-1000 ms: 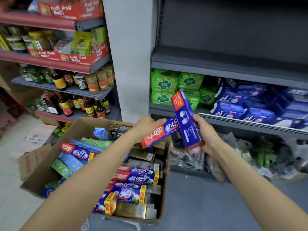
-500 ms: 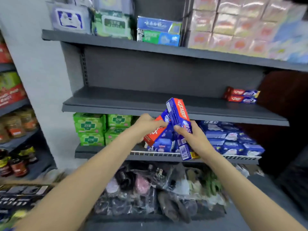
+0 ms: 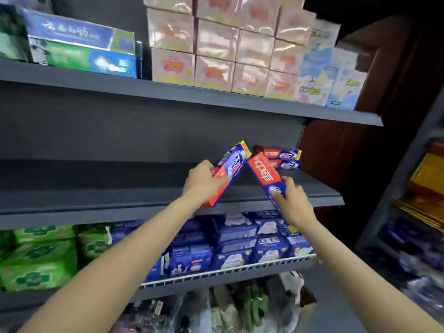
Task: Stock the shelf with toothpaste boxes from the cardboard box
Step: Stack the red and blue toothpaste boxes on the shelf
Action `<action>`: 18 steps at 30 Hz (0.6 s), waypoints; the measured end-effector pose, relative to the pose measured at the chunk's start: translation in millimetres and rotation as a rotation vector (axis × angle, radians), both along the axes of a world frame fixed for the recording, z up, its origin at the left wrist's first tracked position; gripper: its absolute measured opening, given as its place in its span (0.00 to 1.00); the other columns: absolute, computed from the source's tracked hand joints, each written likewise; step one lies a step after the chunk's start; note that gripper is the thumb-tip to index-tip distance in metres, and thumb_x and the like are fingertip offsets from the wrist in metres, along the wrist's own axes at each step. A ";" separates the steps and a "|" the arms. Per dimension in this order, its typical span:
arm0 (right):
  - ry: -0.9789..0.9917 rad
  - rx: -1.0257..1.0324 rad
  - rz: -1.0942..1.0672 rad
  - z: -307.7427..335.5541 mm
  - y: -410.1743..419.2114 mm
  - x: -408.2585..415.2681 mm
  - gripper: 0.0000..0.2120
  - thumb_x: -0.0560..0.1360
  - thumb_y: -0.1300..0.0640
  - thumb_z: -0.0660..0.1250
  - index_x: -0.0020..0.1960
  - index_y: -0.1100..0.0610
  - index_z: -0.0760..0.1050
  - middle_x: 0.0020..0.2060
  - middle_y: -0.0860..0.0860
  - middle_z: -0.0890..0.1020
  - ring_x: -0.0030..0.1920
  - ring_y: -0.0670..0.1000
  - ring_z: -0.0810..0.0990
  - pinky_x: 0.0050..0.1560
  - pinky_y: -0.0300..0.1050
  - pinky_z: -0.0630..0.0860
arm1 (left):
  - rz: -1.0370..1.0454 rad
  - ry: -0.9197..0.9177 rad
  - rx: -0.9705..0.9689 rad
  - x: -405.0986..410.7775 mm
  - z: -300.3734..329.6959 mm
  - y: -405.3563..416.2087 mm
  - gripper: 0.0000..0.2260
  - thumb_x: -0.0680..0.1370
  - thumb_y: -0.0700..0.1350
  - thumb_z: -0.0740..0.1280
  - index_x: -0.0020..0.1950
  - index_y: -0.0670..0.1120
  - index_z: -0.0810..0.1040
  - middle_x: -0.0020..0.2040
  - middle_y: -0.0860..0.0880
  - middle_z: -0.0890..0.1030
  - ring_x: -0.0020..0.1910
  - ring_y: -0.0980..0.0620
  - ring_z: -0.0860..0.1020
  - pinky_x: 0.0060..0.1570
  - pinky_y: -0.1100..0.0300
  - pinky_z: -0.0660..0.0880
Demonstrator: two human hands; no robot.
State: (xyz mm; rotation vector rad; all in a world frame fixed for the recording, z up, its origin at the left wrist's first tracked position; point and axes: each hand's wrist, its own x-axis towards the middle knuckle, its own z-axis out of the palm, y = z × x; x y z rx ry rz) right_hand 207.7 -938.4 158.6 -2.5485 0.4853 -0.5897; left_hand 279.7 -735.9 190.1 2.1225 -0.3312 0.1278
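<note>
The left hand grips 1 toothpaste box near its red end, the blue end tilted up and to the right. The right hand grips a second toothpaste box round its blue end, the red end tilted up and to the left. The 2 upper ends come close together above the grey shelf, whether touching I cannot tell. Both boxes are held over the shelf's front part, not resting on it. At the back right of the same shelf lie 2 stacked toothpaste boxes. Above are pink packs; below, blue packs and green packs
</note>
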 end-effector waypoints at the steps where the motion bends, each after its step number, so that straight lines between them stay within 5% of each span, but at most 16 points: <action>1: 0.030 -0.065 -0.039 2.5 -19.6 11.6 0.23 0.78 0.49 0.61 0.70 0.54 0.62 0.58 0.62 0.73 0.61 0.63 0.71 0.58 0.59 0.70 | -0.004 -0.025 0.004 14.1 -0.1 -14.3 0.16 0.71 0.54 0.72 0.50 0.45 0.75 0.45 0.49 0.78 0.46 0.46 0.77 0.43 0.58 0.71; 8: 0.293 -0.335 0.053 28.7 -128.0 83.8 0.25 0.76 0.47 0.65 0.71 0.46 0.62 0.66 0.53 0.70 0.67 0.55 0.66 0.64 0.58 0.64 | -0.148 -0.113 0.256 96.8 7.0 -99.1 0.19 0.73 0.60 0.68 0.59 0.51 0.73 0.57 0.49 0.79 0.56 0.45 0.77 0.54 0.51 0.74; 18: 0.274 -0.318 0.169 12.4 -241.9 189.3 0.24 0.75 0.47 0.66 0.69 0.48 0.66 0.69 0.50 0.68 0.71 0.53 0.63 0.71 0.56 0.54 | 0.139 -0.217 0.574 161.2 5.9 -174.9 0.23 0.78 0.60 0.61 0.69 0.53 0.66 0.65 0.49 0.75 0.63 0.44 0.73 0.59 0.50 0.65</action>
